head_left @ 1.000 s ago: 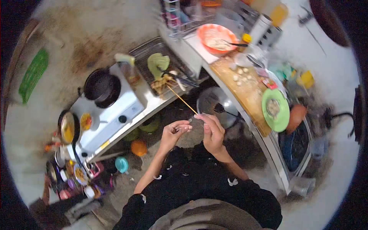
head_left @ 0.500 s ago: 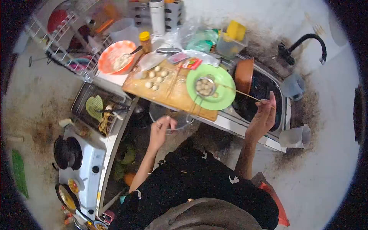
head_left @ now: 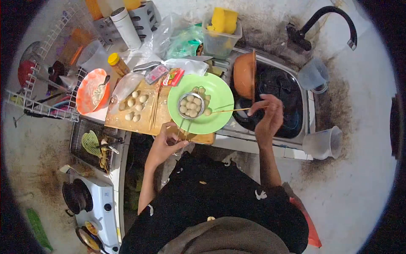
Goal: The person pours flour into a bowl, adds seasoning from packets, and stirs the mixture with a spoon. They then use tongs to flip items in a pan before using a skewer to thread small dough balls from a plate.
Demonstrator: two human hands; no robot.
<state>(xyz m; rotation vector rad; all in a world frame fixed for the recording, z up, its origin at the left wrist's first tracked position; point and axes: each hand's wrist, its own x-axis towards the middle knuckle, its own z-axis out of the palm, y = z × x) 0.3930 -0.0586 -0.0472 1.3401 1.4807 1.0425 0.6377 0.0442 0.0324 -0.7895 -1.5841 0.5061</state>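
Observation:
In my right hand is a thin wooden skewer, pinched by its right end. The skewer's left tip meets a pale round ball on the green plate. Beside that ball, a small metal strainer full of similar balls rests over the plate. My left hand is at the strainer's wire handle, thumb and fingers around it near the board's front edge. Several floury balls and a few loose skewers lie on the wooden board to the left.
An orange bowl with flour and a spoon stands left of the board. Behind are a yellow-capped jar, a red packet and plastic bags. The sink with a brown pot lies right, the stove lower left.
My left hand has moved up to the strainer's handle. The skewer's tip has come down to a ball right of the strainer. The whole view has shifted and come closer.

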